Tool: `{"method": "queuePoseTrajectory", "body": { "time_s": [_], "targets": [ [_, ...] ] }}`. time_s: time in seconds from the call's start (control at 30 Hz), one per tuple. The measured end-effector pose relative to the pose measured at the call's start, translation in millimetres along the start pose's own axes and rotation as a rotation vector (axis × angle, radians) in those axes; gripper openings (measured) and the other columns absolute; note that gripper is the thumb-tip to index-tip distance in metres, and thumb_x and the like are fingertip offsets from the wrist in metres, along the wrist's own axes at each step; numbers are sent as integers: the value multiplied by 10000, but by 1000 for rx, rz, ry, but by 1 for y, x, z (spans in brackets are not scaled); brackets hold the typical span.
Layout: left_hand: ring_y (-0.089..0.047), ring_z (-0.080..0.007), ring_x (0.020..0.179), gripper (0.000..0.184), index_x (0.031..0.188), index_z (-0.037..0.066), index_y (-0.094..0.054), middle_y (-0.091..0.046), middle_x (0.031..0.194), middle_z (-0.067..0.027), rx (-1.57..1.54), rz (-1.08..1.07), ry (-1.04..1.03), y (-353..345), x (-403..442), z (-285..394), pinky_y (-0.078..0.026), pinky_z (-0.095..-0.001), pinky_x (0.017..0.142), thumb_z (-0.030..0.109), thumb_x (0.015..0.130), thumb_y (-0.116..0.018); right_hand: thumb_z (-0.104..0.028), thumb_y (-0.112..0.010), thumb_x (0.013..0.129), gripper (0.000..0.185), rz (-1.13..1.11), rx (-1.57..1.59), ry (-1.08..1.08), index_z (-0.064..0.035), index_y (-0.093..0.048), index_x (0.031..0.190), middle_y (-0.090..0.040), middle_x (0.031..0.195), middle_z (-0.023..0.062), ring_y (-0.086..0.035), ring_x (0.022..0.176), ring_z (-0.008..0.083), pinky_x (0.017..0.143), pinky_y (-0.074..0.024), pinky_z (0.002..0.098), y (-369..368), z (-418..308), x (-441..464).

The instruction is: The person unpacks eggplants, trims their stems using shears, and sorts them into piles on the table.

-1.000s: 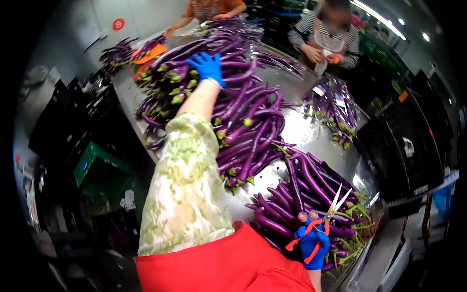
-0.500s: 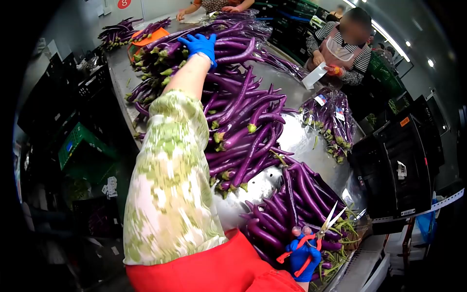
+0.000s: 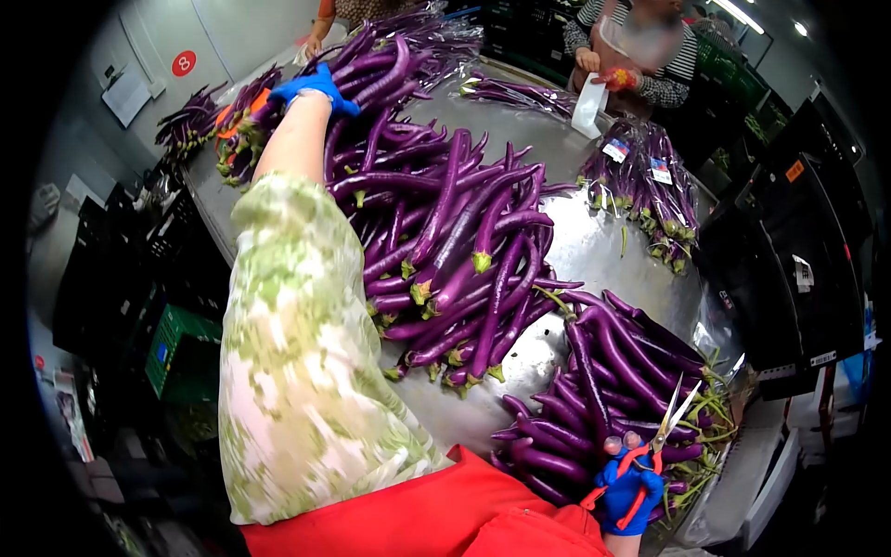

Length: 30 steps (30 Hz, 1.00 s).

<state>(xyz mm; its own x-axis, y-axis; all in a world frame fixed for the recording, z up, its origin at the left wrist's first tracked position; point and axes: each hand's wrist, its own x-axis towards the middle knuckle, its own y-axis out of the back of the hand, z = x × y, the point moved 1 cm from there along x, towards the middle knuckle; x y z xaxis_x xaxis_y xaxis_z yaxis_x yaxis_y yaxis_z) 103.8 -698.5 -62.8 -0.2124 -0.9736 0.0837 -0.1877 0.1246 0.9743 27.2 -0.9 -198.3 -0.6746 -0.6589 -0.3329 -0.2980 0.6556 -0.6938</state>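
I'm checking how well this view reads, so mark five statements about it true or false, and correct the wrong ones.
1. The right hand holds scissors with red handles. True.
2. The scissors' blades are pressed together. False: they stand apart in a V.
3. The left hand wears a blue glove. True.
4. The left hand lies on the labelled, bagged eggplants. False: it is at the loose eggplants, at their far end; the bagged eggplants lie across the metal table, on the right.
5. A co-worker in a striped top holds a white strip. True.
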Motion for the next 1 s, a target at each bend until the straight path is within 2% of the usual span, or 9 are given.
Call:
{"method": "queuePoseTrajectory", "body": {
  "time_s": [0.2, 0.33, 0.47, 0.6, 0.73, 0.8, 0.87, 0.9, 1.0],
  "targets": [
    [-371, -345, 1301, 1227, 1453, 112, -206, -255, 1486, -148, -13, -103, -326, -2, -83, 21, -310, -499, 1059, 636, 500, -775, -260, -551, 789, 490, -76, 66, -28, -36, -394, 1196, -535, 1123, 209, -570, 670, 232, 620, -479, 371, -3, -2, 4],
    [-320, -387, 1322, 1220, 1467, 165, -155, -247, 1492, -139, 34, -95, -210, 5, -128, 29, -287, -555, 1045, 639, 521, -762, -268, -555, 786, 552, -139, 43, -30, -28, -384, 1253, -548, 1109, 202, -569, 748, 235, 671, -469, 384, -13, -7, -1],
    [-185, -465, 1349, 1128, 1464, 266, -172, -237, 1466, -229, -78, 35, -341, -14, -125, 9, -147, -654, 1044, 679, 567, -718, -268, -625, 739, 621, -246, 113, 9, -21, -388, 1257, -514, 1152, 214, -587, 839, 278, 782, -460, 409, -7, -13, -8],
    [-182, -411, 1367, 956, 1436, 232, -288, -258, 1466, -205, -231, 270, -407, 20, -192, 13, -146, -608, 1065, 662, 664, -654, -266, -657, 723, 683, -272, 74, 76, -12, -351, 1279, -504, 1160, 222, -584, 850, 278, 804, -469, 419, 5, -28, -29],
    [-422, -378, 1233, 690, 1329, 165, -467, -490, 1300, -191, -582, 498, -989, 15, -277, 41, -338, -475, 1019, 434, 743, -712, -264, -673, 699, 710, -230, 64, 228, 13, -352, 1269, -508, 1121, 216, -581, 840, 269, 795, -472, 408, 12, -40, -62],
    [-545, -325, 1096, 567, 1244, 120, -546, -564, 1191, -185, -705, 402, -1195, 4, -329, 61, -432, -391, 931, 283, 740, -749, -285, -654, 705, 725, -159, 31, 325, 16, -346, 1288, -515, 1099, 204, -575, 827, 275, 784, -469, 404, 23, -39, -83],
    [-579, -266, 1039, 521, 1216, 87, -559, -588, 1127, -178, -1148, -72, -1208, 7, -389, 81, -463, -361, 876, 202, 744, -746, -334, -608, 716, 764, -81, 25, 392, 16, -323, 1332, -516, 1095, 191, -562, 823, 288, 742, -467, 399, 53, -31, -104],
    [-518, -228, 1130, 534, 1283, 76, -510, -560, 1219, -101, -1095, -144, -1294, 15, -413, 86, -398, -337, 988, 101, 784, -697, -327, -618, 712, 767, -60, 24, 429, 16, -327, 1334, -517, 1093, 188, -564, 802, 276, 721, -470, 393, 77, -30, -115],
    [-525, -231, 1135, 499, 1259, 71, -534, -564, 1238, -93, -1076, -19, -1508, 23, -464, 105, -397, -346, 975, 89, 787, -694, -308, -647, 709, 768, -58, 7, 527, 18, -341, 1334, -515, 1091, 186, -558, 715, 222, 643, -471, 364, 77, -30, -133]
  ]
}}
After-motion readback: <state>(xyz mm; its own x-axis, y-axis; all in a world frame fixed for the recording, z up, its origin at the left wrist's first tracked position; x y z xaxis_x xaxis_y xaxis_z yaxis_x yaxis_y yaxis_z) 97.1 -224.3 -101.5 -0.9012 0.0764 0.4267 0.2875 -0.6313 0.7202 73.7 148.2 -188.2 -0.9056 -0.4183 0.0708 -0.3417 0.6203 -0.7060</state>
